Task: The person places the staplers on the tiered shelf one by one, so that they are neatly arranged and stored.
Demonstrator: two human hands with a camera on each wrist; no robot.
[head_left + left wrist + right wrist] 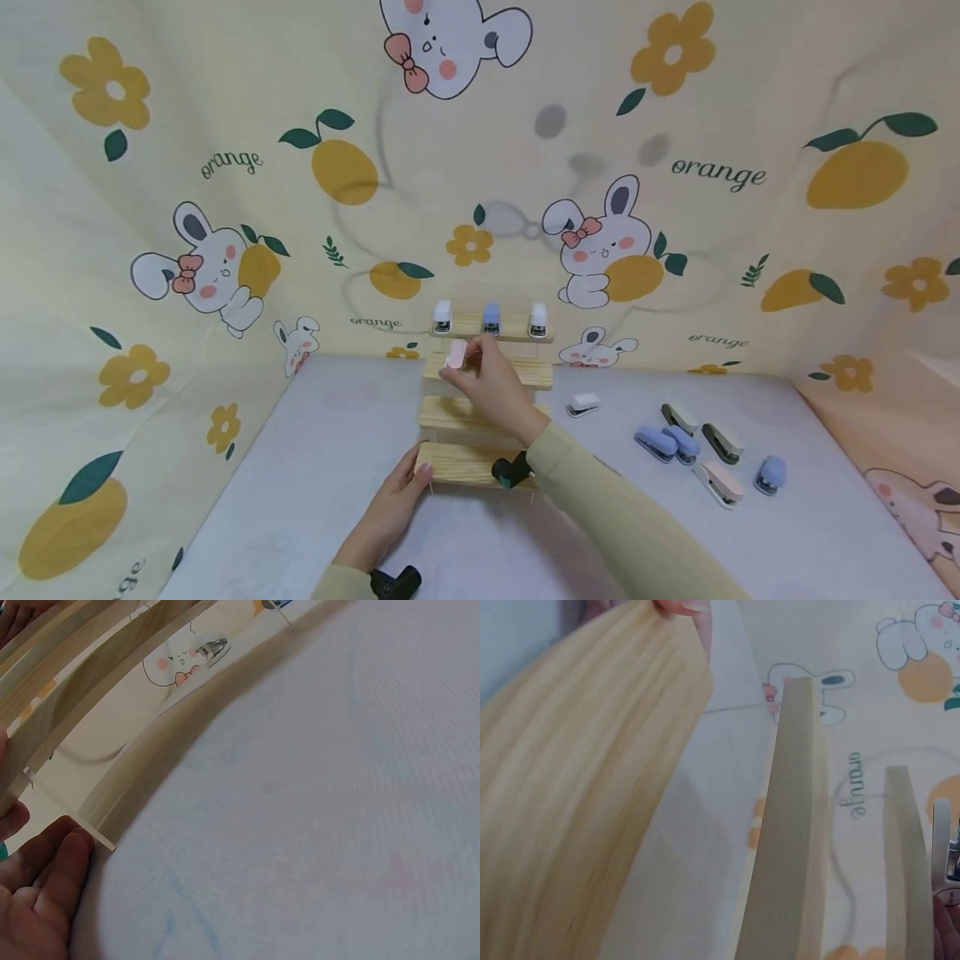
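Observation:
A tiered wooden display stand (pixel 465 465) rises in steps against the patterned backdrop. My right hand (pixel 491 385) pinches a small pink stapler (pixel 456 354) between thumb and fingers, at the left part of the second tier from the top; whether it touches the board cannot be told. In the right wrist view the stapler (pixel 942 847) shows only at the right edge. My left hand (pixel 396 500) grips the left front corner of the lowest tier, thumb on the board. The left wrist view shows its curled fingers (pixel 56 877) beside a thin clear leg of the stand.
On the top tier stand a white stapler (pixel 442 317), a blue stapler (pixel 491 318) and another white stapler (pixel 537 320). A white stapler (pixel 582 404) lies right of the stand. Farther right are several more, including a pink stapler (pixel 718 485) and a blue stapler (pixel 771 474).

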